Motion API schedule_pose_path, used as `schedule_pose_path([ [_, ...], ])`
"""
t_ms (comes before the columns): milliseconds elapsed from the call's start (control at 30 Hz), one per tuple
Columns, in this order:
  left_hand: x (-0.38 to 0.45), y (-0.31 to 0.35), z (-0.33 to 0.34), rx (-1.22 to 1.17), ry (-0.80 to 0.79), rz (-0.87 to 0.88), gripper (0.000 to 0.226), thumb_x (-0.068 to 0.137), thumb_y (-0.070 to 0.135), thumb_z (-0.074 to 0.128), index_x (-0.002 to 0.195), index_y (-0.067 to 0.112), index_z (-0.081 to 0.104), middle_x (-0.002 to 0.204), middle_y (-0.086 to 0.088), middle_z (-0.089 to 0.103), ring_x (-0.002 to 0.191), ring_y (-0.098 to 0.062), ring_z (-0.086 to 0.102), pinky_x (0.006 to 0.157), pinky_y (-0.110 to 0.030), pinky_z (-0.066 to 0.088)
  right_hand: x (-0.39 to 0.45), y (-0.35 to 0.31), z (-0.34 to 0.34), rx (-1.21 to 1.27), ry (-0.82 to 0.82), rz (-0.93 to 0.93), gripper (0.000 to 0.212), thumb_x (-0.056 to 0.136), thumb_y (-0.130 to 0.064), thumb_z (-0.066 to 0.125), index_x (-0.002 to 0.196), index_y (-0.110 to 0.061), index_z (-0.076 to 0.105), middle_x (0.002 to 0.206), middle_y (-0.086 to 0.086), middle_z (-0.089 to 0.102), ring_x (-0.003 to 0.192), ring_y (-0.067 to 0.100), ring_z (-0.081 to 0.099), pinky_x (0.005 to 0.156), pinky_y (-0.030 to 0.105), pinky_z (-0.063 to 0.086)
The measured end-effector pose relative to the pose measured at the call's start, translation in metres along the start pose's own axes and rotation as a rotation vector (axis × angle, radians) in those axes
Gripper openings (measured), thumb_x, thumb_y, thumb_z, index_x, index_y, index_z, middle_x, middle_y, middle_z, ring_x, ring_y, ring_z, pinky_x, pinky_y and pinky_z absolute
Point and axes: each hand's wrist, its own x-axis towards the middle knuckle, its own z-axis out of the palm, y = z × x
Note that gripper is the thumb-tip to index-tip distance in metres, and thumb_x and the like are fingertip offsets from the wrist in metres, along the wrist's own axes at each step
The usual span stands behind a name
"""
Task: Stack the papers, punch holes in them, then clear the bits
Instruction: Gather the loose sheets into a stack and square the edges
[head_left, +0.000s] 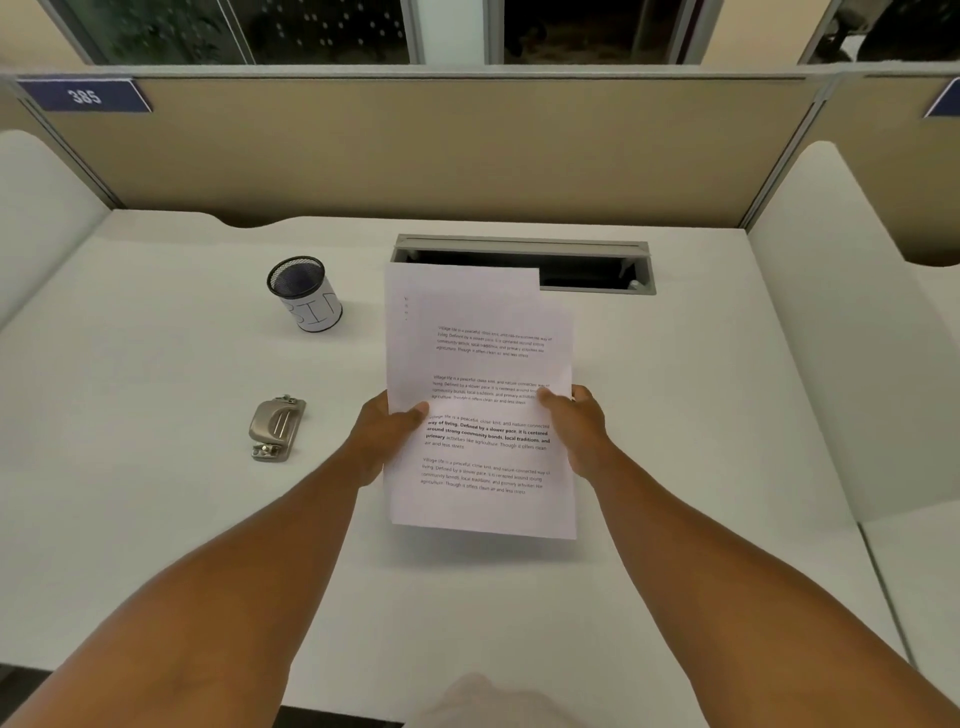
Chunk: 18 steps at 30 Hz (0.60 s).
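Between my two hands I held the papers (480, 415) above the desk (675, 415), left hand (387, 436) and right hand (584, 434) pinching their side edges, long axis running near to far. Left of my left hand, well apart, lay the hole punch (275, 427).
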Motion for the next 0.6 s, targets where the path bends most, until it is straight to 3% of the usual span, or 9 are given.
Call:
schedule_pose_path([
  [100, -0.002, 0.004, 0.0, 0.001, -0.058, -0.012, 0.037, 0.094, 0.015, 0.064, 0.13, 0.009, 0.059, 0.12, -0.011, 0.069, 0.107, -0.031, 0.068, 0.092, -0.046, 0.055, -0.003, -0.005, -0.002, -0.004, -0.034, -0.033, 0.026, 0.091, -0.02, 0.059, 0.117, -0.02, 0.054, 0.101, -0.005, 0.063, 0.088, 0.013, 0.061, 0.071, 0.029, 0.048],
  [200, -0.004, 0.009, 0.004, 0.03, -0.107, -0.005, 0.039, 0.09, 0.012, 0.069, 0.128, 0.01, 0.06, 0.119, -0.01, 0.07, 0.104, -0.029, 0.07, 0.09, -0.044, 0.056, -0.009, -0.011, -0.003, -0.023, -0.07, -0.087, 0.025, 0.091, -0.018, 0.059, 0.116, -0.021, 0.057, 0.103, -0.005, 0.065, 0.089, 0.012, 0.064, 0.064, 0.026, 0.05],
  [333, -0.005, 0.019, 0.016, 0.058, -0.128, 0.035, 0.042, 0.088, 0.013, 0.072, 0.128, 0.012, 0.06, 0.117, -0.008, 0.071, 0.1, -0.028, 0.071, 0.085, -0.043, 0.059, -0.014, -0.019, -0.004, -0.026, -0.113, -0.153, 0.019, 0.09, -0.017, 0.062, 0.108, -0.021, 0.06, 0.104, -0.004, 0.069, 0.092, 0.016, 0.067, 0.074, 0.031, 0.056],
  [433, -0.003, 0.027, 0.025, 0.051, -0.099, 0.09, 0.041, 0.087, 0.015, 0.073, 0.126, 0.013, 0.061, 0.115, -0.006, 0.072, 0.098, -0.026, 0.072, 0.078, -0.038, 0.061, -0.018, -0.028, -0.007, -0.028, -0.109, -0.222, 0.02, 0.088, -0.014, 0.065, 0.106, -0.022, 0.059, 0.101, -0.005, 0.068, 0.09, 0.013, 0.067, 0.07, 0.025, 0.055],
  [600, 0.0, 0.044, 0.035, -0.045, 0.036, 0.235, 0.026, 0.086, 0.014, 0.073, 0.111, 0.02, 0.068, 0.106, 0.0, 0.075, 0.091, -0.02, 0.074, 0.076, -0.039, 0.062, -0.026, -0.044, -0.016, -0.047, 0.028, -0.409, 0.019, 0.088, -0.015, 0.065, 0.104, -0.022, 0.058, 0.101, -0.003, 0.067, 0.089, 0.011, 0.066, 0.068, 0.023, 0.056],
])
